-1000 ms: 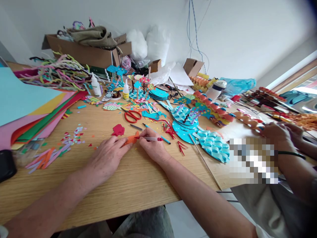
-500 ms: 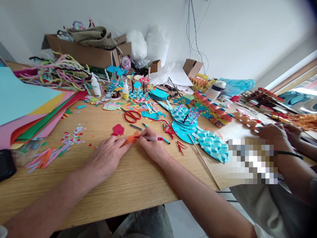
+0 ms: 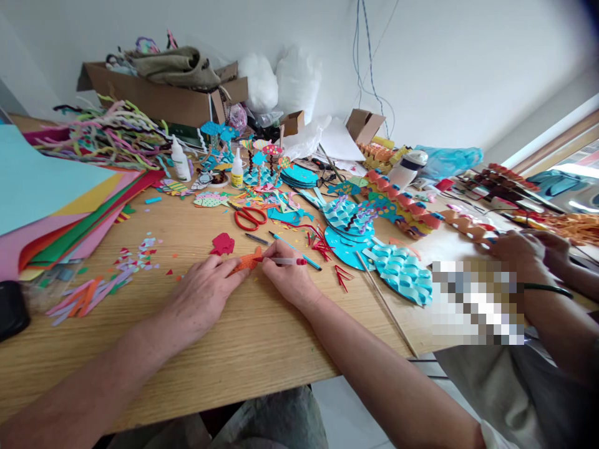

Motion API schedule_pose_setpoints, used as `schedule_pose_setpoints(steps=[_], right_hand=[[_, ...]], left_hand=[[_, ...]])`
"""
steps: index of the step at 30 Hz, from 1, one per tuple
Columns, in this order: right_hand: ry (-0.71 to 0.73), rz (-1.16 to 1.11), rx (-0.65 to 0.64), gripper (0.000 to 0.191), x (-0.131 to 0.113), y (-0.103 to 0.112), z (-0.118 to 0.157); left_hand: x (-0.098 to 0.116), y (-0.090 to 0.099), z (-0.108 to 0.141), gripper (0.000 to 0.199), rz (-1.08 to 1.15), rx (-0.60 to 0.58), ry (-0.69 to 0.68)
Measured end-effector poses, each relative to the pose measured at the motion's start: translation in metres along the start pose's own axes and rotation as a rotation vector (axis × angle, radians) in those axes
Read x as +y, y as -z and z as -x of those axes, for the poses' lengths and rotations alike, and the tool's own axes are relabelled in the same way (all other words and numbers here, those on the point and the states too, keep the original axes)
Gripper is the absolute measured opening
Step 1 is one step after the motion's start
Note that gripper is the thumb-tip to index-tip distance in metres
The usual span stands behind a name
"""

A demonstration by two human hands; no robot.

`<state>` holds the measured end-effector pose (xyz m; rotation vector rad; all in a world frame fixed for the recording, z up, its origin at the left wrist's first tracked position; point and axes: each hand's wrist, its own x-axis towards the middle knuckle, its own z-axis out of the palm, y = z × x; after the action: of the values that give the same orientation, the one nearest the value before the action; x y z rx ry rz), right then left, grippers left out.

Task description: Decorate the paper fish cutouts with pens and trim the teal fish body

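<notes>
An orange paper fish [image 3: 247, 262] lies on the wooden table, patterned with small marks. My left hand [image 3: 203, 296] rests over its left part, fingers laid flat and pressing it down, so that end is partly hidden. In my right hand [image 3: 289, 277] a red-ended felt-tip pen [image 3: 292, 262] is pinched, its red tip at the fish's tail. Just beyond my left fingers is a red paper cutout [image 3: 223, 244]. A blue pen [image 3: 306, 257] lies behind my right hand, and a dark pen [image 3: 257, 239] lies near it.
Red-handled scissors [image 3: 249, 218], two glue bottles [image 3: 237, 171] and paper fish stand or lie farther back. Paper scraps [image 3: 138, 252] and coloured sheets [image 3: 70, 212] are at left. A wooden stick [image 3: 388, 305] lies right, by woven blue paper [image 3: 402, 273]. Another person's hands [image 3: 524, 252] work at far right.
Hardly anything differs. The pen in my right hand has tilted very slightly, while its tip stays at the fish's tail. My left hand keeps its place on the fish.
</notes>
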<state>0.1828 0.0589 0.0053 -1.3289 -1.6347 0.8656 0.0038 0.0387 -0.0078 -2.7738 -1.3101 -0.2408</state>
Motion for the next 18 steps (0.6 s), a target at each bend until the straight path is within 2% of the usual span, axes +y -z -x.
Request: schedule_pose_setpoints(steps=[7, 12, 18], right_hand=[[-0.022, -0.013, -0.004, 0.003, -0.0029, 0.0020, 0.0009], [-0.029, -0.068, 0.049, 0.002, 0.0023, 0.0016, -0.0010], [-0.016, -0.024, 0.037, 0.003, 0.0045, 0.0009, -0.0019]], left_hand=[[-0.0007, -0.0013, -0.0002, 0.047, -0.003, -0.018, 0.001], [0.0012, 0.0012, -0.0008, 0.048, -0.005, -0.021, 0.008], [-0.0003, 0.0003, -0.0004, 0.049, 0.002, -0.017, 0.000]])
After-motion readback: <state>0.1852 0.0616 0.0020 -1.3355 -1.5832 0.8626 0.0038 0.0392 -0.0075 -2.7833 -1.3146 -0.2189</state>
